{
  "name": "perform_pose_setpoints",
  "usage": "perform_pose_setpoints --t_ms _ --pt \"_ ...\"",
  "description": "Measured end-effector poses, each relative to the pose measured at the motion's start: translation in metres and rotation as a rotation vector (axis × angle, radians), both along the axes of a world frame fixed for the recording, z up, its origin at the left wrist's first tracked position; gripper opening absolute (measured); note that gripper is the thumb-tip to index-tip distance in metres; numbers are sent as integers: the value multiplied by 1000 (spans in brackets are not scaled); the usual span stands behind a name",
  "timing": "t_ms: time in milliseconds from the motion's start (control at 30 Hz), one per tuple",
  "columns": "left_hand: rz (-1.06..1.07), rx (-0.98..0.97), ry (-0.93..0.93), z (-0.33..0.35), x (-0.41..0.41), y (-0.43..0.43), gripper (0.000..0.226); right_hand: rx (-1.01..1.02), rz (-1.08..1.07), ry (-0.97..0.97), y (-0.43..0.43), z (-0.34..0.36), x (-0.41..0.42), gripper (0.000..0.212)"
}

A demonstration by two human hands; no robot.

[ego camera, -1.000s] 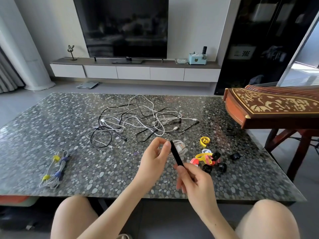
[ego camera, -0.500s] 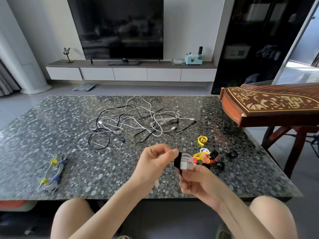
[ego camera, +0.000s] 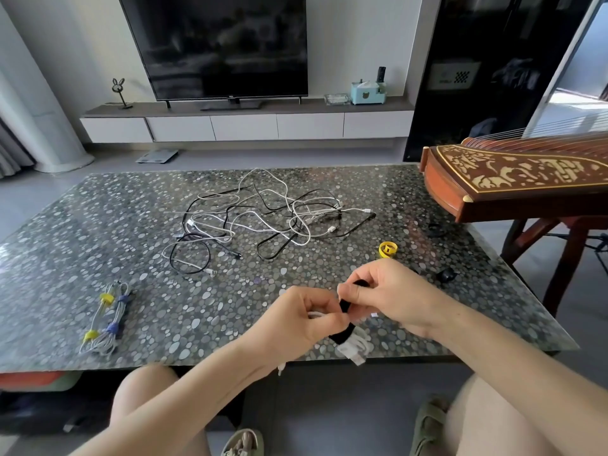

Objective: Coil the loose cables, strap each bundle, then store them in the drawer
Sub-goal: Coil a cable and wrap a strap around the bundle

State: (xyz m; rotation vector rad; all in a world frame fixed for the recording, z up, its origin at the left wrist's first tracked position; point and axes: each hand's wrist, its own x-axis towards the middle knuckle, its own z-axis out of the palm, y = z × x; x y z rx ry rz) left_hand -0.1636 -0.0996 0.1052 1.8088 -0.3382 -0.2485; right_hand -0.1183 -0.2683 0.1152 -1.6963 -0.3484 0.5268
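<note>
Above the table's near edge, my left hand (ego camera: 304,319) grips a coiled white cable (ego camera: 355,347). My right hand (ego camera: 391,296) pinches a black strap (ego camera: 342,334) that wraps around that coil. A tangle of loose white and black cables (ego camera: 263,222) lies in the middle of the pebble-patterned table (ego camera: 98,225). A finished bundle (ego camera: 105,319) with yellow and blue straps lies at the near left. A yellow strap roll (ego camera: 388,250) and black strap rolls (ego camera: 446,275) lie at the right; other straps are hidden behind my right hand.
A wooden zither (ego camera: 513,179) on a stand juts over the table's right side. Beyond the table stands a low TV cabinet with white drawers (ego camera: 245,126) under a television (ego camera: 217,44). My knees are below the table's near edge.
Both hands came together over the white coil. My right hand moved up and over the black strap, which is now wound round the coil rather than held out straight.
</note>
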Motion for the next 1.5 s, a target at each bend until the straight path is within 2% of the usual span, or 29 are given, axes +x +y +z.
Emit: perform_pose_setpoints --t_ms 133,267,433,500,633,767,833,900,967,1000,1067,1100,1200,1333,1500 --pt "174 2 -91 0 -2 0 36 -78 -126 -102 8 4 3 15" --pt "227 121 -284 1 -5 1 26 -141 -144 -20 13 8 9 21" --pt "282 97 -321 6 -4 5 31 -115 -162 -17 20 18 14 23" --pt "318 74 -290 7 -4 4 32 -135 -167 -82 22 25 15 23" --pt "464 -44 -109 6 1 -1 38 -415 -229 -583 29 36 16 26" --pt "547 -64 19 6 8 1 36 -468 -232 -836 40 39 5 22" --pt "572 -38 66 8 12 4 30 -470 -213 -888 43 38 4 21" --pt "582 14 89 9 16 7 13 -489 -199 -905 44 40 6 21" --pt "538 62 111 9 18 8 13 -498 -174 -906 44 41 8 20" --pt "496 94 122 10 19 9 15 -509 -160 -905 45 41 10 20" --pt "415 166 166 10 20 11 38 -543 -136 -906 45 39 13 19" --pt "389 170 197 10 20 11 43 -556 -129 -908 46 38 15 19" --pt "363 122 265 12 21 11 34 -571 -107 -926 50 39 19 20" --pt "388 57 264 11 25 9 30 -577 -95 -990 56 41 21 21" --pt "421 -260 362 8 20 8 22 -446 -229 -1108 48 25 2 13"
